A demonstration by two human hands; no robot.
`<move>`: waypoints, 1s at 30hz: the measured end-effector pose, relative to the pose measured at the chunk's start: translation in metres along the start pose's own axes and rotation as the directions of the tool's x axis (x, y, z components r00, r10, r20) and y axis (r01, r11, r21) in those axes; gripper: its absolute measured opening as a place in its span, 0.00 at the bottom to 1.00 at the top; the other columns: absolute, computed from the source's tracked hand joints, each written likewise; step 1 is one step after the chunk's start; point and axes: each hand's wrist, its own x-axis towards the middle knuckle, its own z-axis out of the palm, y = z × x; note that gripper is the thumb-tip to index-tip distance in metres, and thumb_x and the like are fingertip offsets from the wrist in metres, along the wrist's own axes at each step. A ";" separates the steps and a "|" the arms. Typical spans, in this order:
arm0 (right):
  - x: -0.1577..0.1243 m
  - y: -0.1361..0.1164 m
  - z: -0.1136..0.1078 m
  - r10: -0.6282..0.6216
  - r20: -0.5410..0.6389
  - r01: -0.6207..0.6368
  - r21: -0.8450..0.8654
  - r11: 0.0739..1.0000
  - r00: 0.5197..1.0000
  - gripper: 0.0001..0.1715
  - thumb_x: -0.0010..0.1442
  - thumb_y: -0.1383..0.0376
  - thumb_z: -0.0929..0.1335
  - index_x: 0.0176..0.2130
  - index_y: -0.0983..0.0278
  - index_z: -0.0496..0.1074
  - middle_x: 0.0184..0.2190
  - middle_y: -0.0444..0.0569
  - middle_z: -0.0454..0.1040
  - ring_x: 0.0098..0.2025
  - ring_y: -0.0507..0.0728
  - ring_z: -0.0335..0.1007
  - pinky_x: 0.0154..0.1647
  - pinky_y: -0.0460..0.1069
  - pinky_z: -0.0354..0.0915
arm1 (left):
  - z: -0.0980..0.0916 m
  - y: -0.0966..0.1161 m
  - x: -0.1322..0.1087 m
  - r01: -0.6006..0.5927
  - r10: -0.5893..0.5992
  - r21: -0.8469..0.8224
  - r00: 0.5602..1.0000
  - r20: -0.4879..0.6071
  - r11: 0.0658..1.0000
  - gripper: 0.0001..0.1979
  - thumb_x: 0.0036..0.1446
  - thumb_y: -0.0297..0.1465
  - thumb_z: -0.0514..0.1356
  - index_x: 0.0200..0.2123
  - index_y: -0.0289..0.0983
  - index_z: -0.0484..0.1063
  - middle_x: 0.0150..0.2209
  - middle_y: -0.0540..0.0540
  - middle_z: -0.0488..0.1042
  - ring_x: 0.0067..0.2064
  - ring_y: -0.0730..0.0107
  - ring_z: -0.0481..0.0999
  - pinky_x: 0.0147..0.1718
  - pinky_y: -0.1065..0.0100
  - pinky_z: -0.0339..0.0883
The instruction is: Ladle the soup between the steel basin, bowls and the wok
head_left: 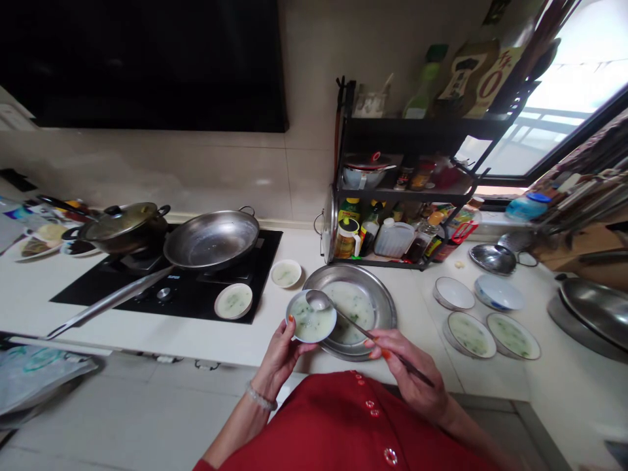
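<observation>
My left hand (pixel 283 350) grips a small bowl (pixel 314 329) of pale soup with green bits, thumb on its rim. The bowl is held over the left side of a wide metal basin (pixel 385 307), which contains more of the same soup. In my right hand (pixel 409 366) is the handle of a metal ladle (pixel 318 299). The ladle's head is over the held bowl; I cannot tell whether it touches the soup. Two small filled bowls, one on the counter (pixel 286 274) and one at the hob's edge (pixel 234 301), lie left of the basin.
Right of the basin are two filled bowls (pixel 470 335) and two without soup (pixel 454 293). A wok (pixel 210 239) with a long handle and a lidded pot (pixel 122 226) stand on the black hob (pixel 184 304). Behind the basin rises a condiment rack (pixel 407 195). Pans (pixel 596 307) sit far right.
</observation>
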 end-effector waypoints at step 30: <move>0.019 0.114 0.016 0.464 -0.413 -0.405 0.227 0.886 0.783 0.17 0.48 0.52 0.72 0.32 0.61 0.72 0.23 0.47 0.76 0.28 0.60 0.77 0.34 0.53 0.71 | -0.023 0.010 -0.005 -0.045 0.042 -0.029 0.993 -0.114 0.999 0.15 0.54 0.29 0.63 0.45 0.34 0.67 0.42 0.39 0.76 0.34 0.61 0.80 0.24 0.63 0.78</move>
